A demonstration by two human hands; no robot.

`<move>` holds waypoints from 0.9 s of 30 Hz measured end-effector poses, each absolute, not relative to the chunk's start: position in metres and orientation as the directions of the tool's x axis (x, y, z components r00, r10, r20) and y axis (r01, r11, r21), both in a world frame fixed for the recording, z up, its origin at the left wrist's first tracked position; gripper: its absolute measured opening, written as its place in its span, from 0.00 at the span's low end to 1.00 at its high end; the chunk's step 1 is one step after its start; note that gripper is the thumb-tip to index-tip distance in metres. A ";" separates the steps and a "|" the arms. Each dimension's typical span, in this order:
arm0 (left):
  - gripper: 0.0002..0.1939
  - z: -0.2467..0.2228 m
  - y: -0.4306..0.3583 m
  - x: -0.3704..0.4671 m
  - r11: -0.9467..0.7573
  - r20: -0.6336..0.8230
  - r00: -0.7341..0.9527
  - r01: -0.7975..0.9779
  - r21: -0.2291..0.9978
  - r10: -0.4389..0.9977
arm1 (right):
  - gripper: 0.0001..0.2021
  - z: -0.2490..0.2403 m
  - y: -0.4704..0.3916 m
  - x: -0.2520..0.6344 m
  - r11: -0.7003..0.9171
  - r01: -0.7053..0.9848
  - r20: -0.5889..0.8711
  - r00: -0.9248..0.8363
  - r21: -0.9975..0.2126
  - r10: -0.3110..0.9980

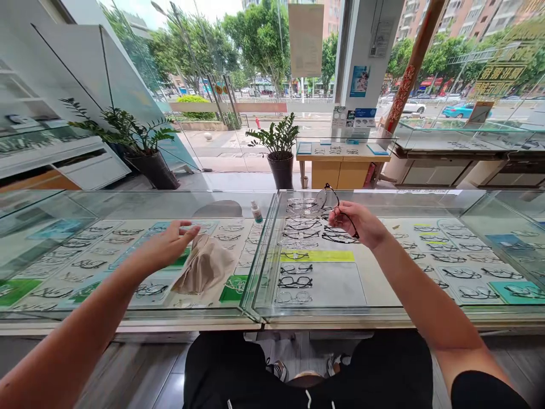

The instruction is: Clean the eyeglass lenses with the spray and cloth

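Observation:
A pair of dark-framed eyeglasses [338, 203] is pinched in the fingers of my right hand [360, 223], raised above the right half of the glass display counter. Its temple arms are unfolded and one points down past my palm. My left hand [174, 245] reaches over the left half of the counter, with fingers stretched out and nothing visible in them. Just beneath and beside those fingertips lies a crumpled beige cloth [205, 266]. Whether the fingertips touch the cloth, I cannot tell. Beyond it stands a small spray bottle [256, 212] with bluish liquid.
Rows of eyeglasses [295, 282] lie inside the glass counter [255, 318], some beside a yellow strip [317, 256]. Past the counter are a potted plant [281, 167], another potted plant [155, 167] and a wooden display table [344, 170] near the window.

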State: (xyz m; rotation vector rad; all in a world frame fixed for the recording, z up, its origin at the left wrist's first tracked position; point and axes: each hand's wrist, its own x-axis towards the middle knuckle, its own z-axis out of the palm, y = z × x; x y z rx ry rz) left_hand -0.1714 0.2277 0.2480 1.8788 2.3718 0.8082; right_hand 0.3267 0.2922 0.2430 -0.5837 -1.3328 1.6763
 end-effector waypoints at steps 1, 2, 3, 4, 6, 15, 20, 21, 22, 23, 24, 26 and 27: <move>0.50 0.256 0.233 -0.182 0.215 0.222 -0.307 0.908 0.359 0.926 | 0.13 0.257 0.292 0.331 -0.023 -0.262 0.129 -0.549 -0.965 0.826; 0.54 0.267 0.240 -0.189 0.250 0.167 -0.314 0.914 0.320 0.934 | 0.13 0.273 0.293 0.335 -0.006 -0.183 0.105 -0.594 -0.983 0.797; 0.58 0.280 0.248 -0.194 0.244 0.144 -0.295 0.925 0.290 0.945 | 0.13 0.291 0.295 0.339 0.022 -0.115 0.090 -0.630 -0.993 0.771; 0.60 0.295 0.257 -0.196 0.190 0.120 -0.226 0.948 0.254 0.967 | 0.13 0.311 0.300 0.343 0.056 -0.055 0.078 -0.658 -0.997 0.749; 0.59 0.328 0.277 -0.189 0.013 0.142 -0.045 0.975 0.220 0.989 | 0.11 0.354 0.313 0.350 0.103 0.054 0.037 -0.697 -0.993 0.716; 0.24 0.417 0.343 -0.068 -0.430 0.596 0.144 0.822 0.372 0.790 | 0.13 0.439 0.384 0.375 0.124 0.222 -0.040 -0.612 -0.967 0.790; 0.40 0.359 0.328 0.026 -0.719 0.797 0.269 0.640 0.273 0.541 | 0.16 0.360 0.373 0.349 0.208 -0.098 0.218 -0.680 -0.973 0.700; 0.48 0.346 0.322 0.041 -0.779 0.812 0.325 0.582 0.232 0.485 | 0.15 0.346 0.366 0.343 0.207 -0.121 0.232 -0.686 -0.971 0.689; 0.52 0.336 0.316 0.052 -0.807 0.805 0.374 0.554 0.205 0.461 | 0.14 0.335 0.360 0.339 0.206 -0.137 0.242 -0.693 -0.969 0.679; 0.53 0.329 0.311 0.061 -0.822 0.793 0.410 0.537 0.190 0.451 | 0.13 0.327 0.354 0.337 0.204 -0.146 0.247 -0.695 -0.968 0.675; 0.53 0.324 0.308 0.068 -0.831 0.778 0.439 0.526 0.182 0.449 | 0.12 0.321 0.349 0.336 0.199 -0.146 0.244 -0.699 -0.969 0.673; 0.51 0.322 0.306 0.073 -0.831 0.756 0.464 0.525 0.186 0.462 | 0.11 0.316 0.343 0.338 0.194 -0.141 0.237 -0.699 -0.971 0.675; 0.49 0.322 0.306 0.074 -0.829 0.753 0.465 0.527 0.187 0.465 | 0.10 0.316 0.342 0.340 0.193 -0.134 0.230 -0.698 -0.972 0.678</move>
